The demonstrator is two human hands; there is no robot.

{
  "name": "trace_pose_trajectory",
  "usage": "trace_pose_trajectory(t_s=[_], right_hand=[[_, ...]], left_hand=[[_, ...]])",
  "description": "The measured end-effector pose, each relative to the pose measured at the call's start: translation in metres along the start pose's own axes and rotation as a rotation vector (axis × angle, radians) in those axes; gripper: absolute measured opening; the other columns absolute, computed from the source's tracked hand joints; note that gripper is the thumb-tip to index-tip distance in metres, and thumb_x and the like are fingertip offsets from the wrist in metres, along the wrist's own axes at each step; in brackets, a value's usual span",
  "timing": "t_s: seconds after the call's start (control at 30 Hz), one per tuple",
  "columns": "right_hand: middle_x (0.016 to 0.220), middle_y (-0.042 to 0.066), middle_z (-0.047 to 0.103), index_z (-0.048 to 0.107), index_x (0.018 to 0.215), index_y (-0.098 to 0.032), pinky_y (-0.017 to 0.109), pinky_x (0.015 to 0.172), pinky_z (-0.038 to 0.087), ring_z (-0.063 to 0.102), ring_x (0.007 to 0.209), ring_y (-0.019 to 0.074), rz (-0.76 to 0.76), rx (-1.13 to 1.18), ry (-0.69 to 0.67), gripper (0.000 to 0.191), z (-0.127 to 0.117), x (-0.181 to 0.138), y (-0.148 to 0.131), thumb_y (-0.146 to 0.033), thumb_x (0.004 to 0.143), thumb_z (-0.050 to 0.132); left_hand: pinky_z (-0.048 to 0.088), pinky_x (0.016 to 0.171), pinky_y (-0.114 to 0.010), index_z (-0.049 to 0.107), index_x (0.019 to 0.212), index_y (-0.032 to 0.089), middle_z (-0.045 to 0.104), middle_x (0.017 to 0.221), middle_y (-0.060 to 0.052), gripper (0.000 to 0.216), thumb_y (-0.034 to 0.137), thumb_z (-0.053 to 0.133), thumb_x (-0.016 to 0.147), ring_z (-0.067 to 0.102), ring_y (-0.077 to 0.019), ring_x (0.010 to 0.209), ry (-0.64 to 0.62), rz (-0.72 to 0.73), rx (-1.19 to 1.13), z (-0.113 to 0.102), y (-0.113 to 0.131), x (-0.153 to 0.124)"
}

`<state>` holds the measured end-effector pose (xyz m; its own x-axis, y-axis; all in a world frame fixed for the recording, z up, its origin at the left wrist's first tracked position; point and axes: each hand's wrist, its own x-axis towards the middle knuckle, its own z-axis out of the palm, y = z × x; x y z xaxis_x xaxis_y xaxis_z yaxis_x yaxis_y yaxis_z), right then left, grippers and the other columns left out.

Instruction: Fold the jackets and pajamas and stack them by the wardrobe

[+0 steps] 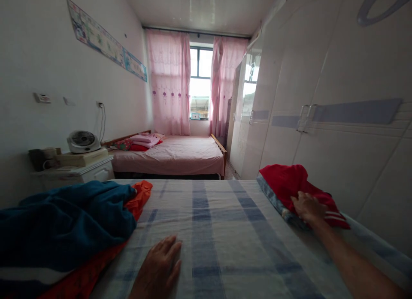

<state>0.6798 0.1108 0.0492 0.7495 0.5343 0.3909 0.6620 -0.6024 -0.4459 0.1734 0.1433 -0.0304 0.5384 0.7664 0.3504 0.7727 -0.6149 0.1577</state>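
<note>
My right hand [309,206] rests on a red garment [288,179] with white stripes near one edge. The red garment lies on folded blue denim [273,196] at the right side of the bed. I cannot make out whether the fingers of that hand pinch the cloth. My left hand [161,264] is low over the checked bed sheet [219,243], fingers stretched forward and nothing in them. To its left lies a heap with a dark teal garment [83,213] on top of orange-red clothing [140,198].
A tall white wardrobe [322,161] lines the right side. Beyond this bed stands another bed [174,151] with a pink sheet and folded bedding [144,140]. A small fan [83,141] sits on a white cabinet [96,170] at the left. Pink curtains [169,84] frame the window.
</note>
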Motion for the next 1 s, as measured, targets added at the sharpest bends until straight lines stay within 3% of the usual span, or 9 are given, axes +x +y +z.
trace_pose_trajectory(t_s=[0.13, 0.27, 0.43, 0.53, 0.67, 0.77, 0.83, 0.9, 1.0], right_hand=[[0.093, 0.021, 0.064, 0.059, 0.081, -0.016, 0.056, 0.079, 0.041, 0.059, 0.093, 0.0376, -0.091, 0.043, -0.016, 0.026, -0.009, -0.004, -0.023, -0.035, 0.077, 0.041], [0.094, 0.014, 0.064, 0.054, 0.087, -0.018, 0.037, 0.082, 0.043, 0.059, 0.091, 0.0266, -0.293, 0.159, -0.004, 0.025, -0.042, -0.016, -0.075, -0.037, 0.081, 0.039], [0.079, 0.001, 0.059, 0.048, 0.08, -0.022, 0.026, 0.07, 0.043, 0.054, 0.073, 0.0151, -0.584, 0.393, 0.017, 0.027, -0.093, -0.064, -0.146, -0.045, 0.087, 0.035], [0.076, -0.001, 0.053, 0.047, 0.077, -0.022, 0.027, 0.07, 0.042, 0.051, 0.07, 0.0144, -0.765, 0.496, 0.13, 0.023, -0.11, -0.088, -0.162, -0.04, 0.088, 0.039], [0.078, 0.003, 0.051, 0.052, 0.079, -0.021, 0.031, 0.073, 0.041, 0.05, 0.074, 0.0179, -0.77, 0.395, 0.326, 0.025, -0.097, -0.09, -0.148, -0.039, 0.089, 0.036], [0.078, 0.005, 0.054, 0.055, 0.078, -0.022, 0.032, 0.072, 0.042, 0.053, 0.073, 0.0192, -0.771, 0.275, 0.139, 0.032, -0.07, -0.088, -0.123, -0.041, 0.089, 0.033], [0.083, 0.006, 0.056, 0.056, 0.081, -0.022, 0.032, 0.074, 0.042, 0.055, 0.076, 0.0201, -0.729, 0.25, 0.046, 0.032, -0.051, -0.095, -0.104, -0.043, 0.088, 0.033], [0.085, 0.007, 0.059, 0.056, 0.085, -0.022, 0.033, 0.076, 0.042, 0.056, 0.079, 0.0212, -0.613, 0.307, 0.027, 0.033, -0.034, -0.108, -0.086, -0.046, 0.087, 0.034], [0.079, 0.006, 0.063, 0.055, 0.085, -0.023, 0.033, 0.073, 0.043, 0.058, 0.073, 0.0217, -0.426, 0.411, -0.119, 0.036, -0.014, -0.127, -0.059, -0.049, 0.087, 0.031]], left_hand=[[0.042, 0.101, -0.044, 0.061, 0.118, 0.024, 0.056, 0.13, -0.009, 0.04, 0.027, 0.048, 0.081, 0.051, -0.0264, 0.12, -0.033, -0.014, -0.001, -0.003, 0.002, 0.0], [0.039, 0.103, -0.044, 0.061, 0.12, 0.021, 0.055, 0.131, -0.011, 0.041, 0.024, 0.046, 0.082, 0.05, -0.0258, 0.121, -0.055, -0.017, -0.002, -0.007, 0.005, 0.001], [0.039, 0.103, -0.044, 0.059, 0.12, 0.019, 0.055, 0.131, -0.012, 0.04, 0.026, 0.044, 0.084, 0.05, -0.0253, 0.121, -0.059, -0.019, -0.041, -0.009, 0.006, 0.0], [0.041, 0.101, -0.042, 0.057, 0.121, 0.019, 0.055, 0.13, -0.012, 0.04, 0.026, 0.042, 0.084, 0.051, -0.0242, 0.119, -0.01, -0.046, -0.127, -0.01, 0.003, -0.002], [0.047, 0.094, -0.04, 0.057, 0.117, 0.018, 0.06, 0.122, -0.012, 0.038, 0.023, 0.043, 0.082, 0.058, -0.0249, 0.11, 0.071, -0.099, -0.305, -0.01, -0.003, -0.003], [0.051, 0.085, -0.04, 0.058, 0.11, 0.018, 0.065, 0.108, -0.011, 0.033, 0.026, 0.042, 0.083, 0.063, -0.0259, 0.097, 0.095, -0.175, -0.414, -0.012, -0.006, -0.002], [0.051, 0.085, -0.039, 0.054, 0.116, 0.018, 0.063, 0.111, -0.01, 0.036, 0.03, 0.039, 0.085, 0.063, -0.024, 0.096, 0.139, -0.202, -0.507, -0.014, -0.008, -0.001], [0.051, 0.087, -0.037, 0.048, 0.122, 0.018, 0.059, 0.118, -0.01, 0.039, 0.035, 0.037, 0.088, 0.062, -0.0212, 0.098, 0.178, -0.222, -0.617, -0.016, -0.009, 0.002], [0.051, 0.086, -0.037, 0.048, 0.119, 0.018, 0.057, 0.12, -0.01, 0.037, 0.036, 0.036, 0.09, 0.061, -0.0202, 0.099, 0.195, -0.273, -0.702, -0.018, -0.008, 0.005]])
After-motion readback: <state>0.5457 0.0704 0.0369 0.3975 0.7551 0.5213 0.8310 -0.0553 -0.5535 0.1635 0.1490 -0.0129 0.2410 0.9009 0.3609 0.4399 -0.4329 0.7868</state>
